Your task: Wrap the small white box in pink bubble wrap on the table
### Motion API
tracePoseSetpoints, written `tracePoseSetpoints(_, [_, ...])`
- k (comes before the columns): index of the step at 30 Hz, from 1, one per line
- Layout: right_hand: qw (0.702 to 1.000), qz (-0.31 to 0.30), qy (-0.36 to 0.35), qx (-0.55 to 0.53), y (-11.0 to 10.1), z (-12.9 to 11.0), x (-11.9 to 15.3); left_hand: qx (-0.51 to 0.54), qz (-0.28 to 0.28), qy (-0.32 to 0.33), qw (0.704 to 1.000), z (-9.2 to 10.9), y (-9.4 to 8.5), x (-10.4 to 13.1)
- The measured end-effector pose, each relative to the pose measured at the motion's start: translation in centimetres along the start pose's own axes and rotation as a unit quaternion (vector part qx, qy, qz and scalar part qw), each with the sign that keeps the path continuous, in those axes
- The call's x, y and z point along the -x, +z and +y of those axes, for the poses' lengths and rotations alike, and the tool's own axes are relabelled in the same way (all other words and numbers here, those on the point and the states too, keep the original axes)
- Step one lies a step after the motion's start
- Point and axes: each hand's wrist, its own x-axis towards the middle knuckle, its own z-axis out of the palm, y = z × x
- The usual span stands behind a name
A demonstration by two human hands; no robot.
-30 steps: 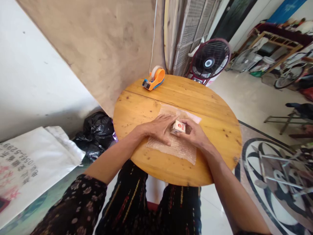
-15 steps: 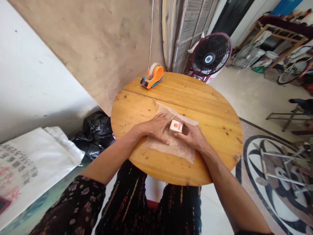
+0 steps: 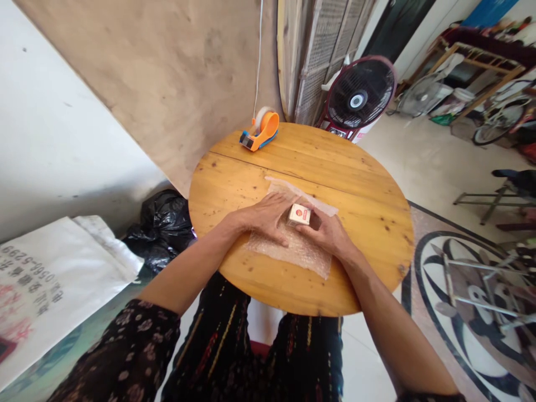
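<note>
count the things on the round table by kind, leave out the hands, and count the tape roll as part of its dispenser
Small box: 1
Bubble wrap sheet: 1
Tape dispenser, roll included: 1
Total: 3

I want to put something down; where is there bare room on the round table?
On the table, bare wood lies between the bubble wrap, right forearm and right rim, and beyond the wrap, right of the tape dispenser. The middle is crowded: the left hand spreads over the wrap; the right hand holds a small box.
</note>
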Motion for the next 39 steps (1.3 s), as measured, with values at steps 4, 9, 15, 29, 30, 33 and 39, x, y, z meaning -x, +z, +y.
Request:
tracePoseSetpoints(4, [1.000,-0.007,0.016,0.010,-0.1,-0.1,0.1,0.006,0.007,0.016,1.000,0.0,0.0,0.0])
tracePoseSetpoints(9, [0.999,0.009,-0.037,-0.009,0.1,0.4,0.1,0.023,0.038,0.026,0.999,0.5,-0.4,0.0])
tracePoseSetpoints(15, [0.998,-0.004,-0.033,-0.048,-0.5,0.4,0.6,0.066,0.097,0.019,0.993,1.1,-0.7,0.1])
tracePoseSetpoints(29, [0.983,-0.077,-0.157,-0.049,-3.7,-0.8,2.2,0.095,0.102,0.022,0.990,0.6,-0.4,-0.4])
tracePoseSetpoints(30, [0.981,-0.088,-0.163,-0.049,-3.7,-1.1,2.4,0.095,0.108,0.027,0.989,0.5,-0.4,-0.4])
tracePoseSetpoints(33, [0.977,-0.124,-0.172,-0.026,-3.2,-2.1,3.0,0.081,0.105,0.039,0.990,0.3,-0.3,-0.5])
tracePoseSetpoints(39, [0.973,-0.090,-0.185,0.104,-1.9,-3.2,3.3,0.065,0.089,0.031,0.993,0.6,-0.5,-0.5])
